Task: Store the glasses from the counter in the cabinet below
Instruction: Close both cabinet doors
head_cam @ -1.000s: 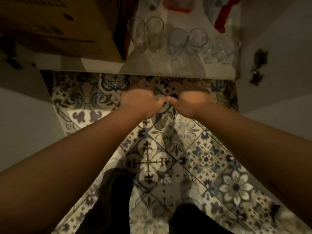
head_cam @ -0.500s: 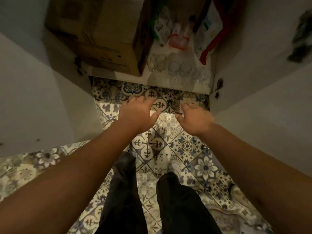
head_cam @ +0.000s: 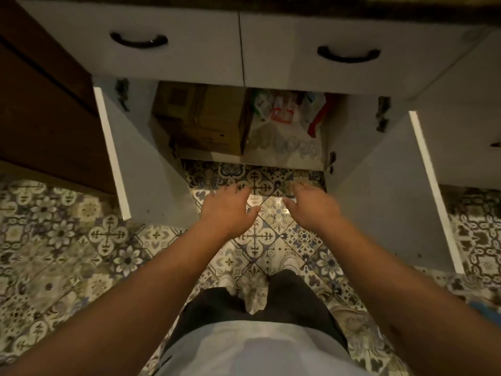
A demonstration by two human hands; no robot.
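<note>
Several clear glasses [head_cam: 282,143] stand in a blurred row on the shelf of the open cabinet [head_cam: 208,156], right of a cardboard box. Both cabinet doors hang open, the left door [head_cam: 141,164] and the right door [head_cam: 390,191]. My left hand [head_cam: 227,210] and my right hand [head_cam: 314,207] hover side by side over the patterned floor in front of the cabinet, fingers spread, holding nothing. Neither hand touches the glasses or the doors.
A cardboard box [head_cam: 200,120] fills the cabinet's left half; packets and a red item [head_cam: 320,118] sit behind the glasses. Two closed drawers with dark handles [head_cam: 348,54] sit above. A dark wooden unit [head_cam: 40,104] stands at the left. My legs [head_cam: 244,305] are below.
The view has pulled up and back from the cabinet; the glasses look farther away. My hands have drawn away from the shelf and their fingers have spread apart.
</note>
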